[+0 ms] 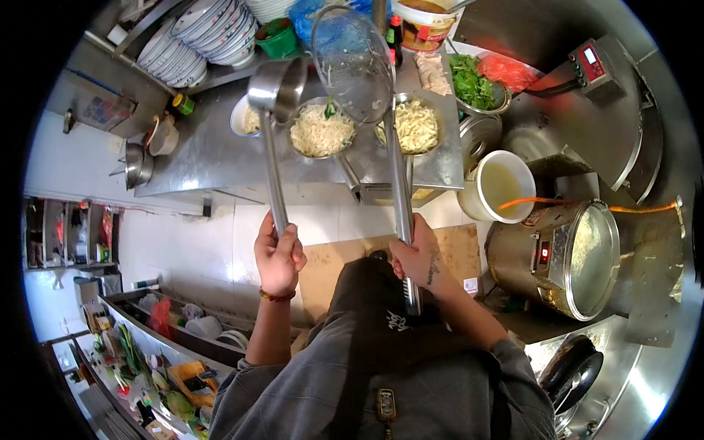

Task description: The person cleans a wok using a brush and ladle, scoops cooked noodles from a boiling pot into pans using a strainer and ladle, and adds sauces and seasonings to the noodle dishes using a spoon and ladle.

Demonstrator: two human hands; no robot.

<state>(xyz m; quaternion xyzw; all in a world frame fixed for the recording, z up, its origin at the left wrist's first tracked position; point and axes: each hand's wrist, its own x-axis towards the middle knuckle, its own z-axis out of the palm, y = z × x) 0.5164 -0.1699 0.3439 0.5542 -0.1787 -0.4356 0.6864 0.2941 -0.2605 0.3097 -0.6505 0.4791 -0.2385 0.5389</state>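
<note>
My left hand (279,260) is closed around the handle of a metal ladle (277,86), its deep bowl raised over the counter. In my right hand (418,255) is the long handle of a mesh strainer (352,70); a few pale scraps cling to its mesh. Behind these tools, a metal pan of pale noodles (321,133) with a green leaf on top rests on the counter. To its right sits another metal vessel of noodles (416,128), partly hidden by the strainer. A white bowl (238,121) with some noodles is partly covered by the ladle.
Stacked bowls (213,33) and a green tub (276,38) line the counter's back. At right are leafy greens (473,81), a white bucket of liquid (506,183) and a steel cooking pot (543,249). A low shelf of vegetables (169,381) stands at lower left.
</note>
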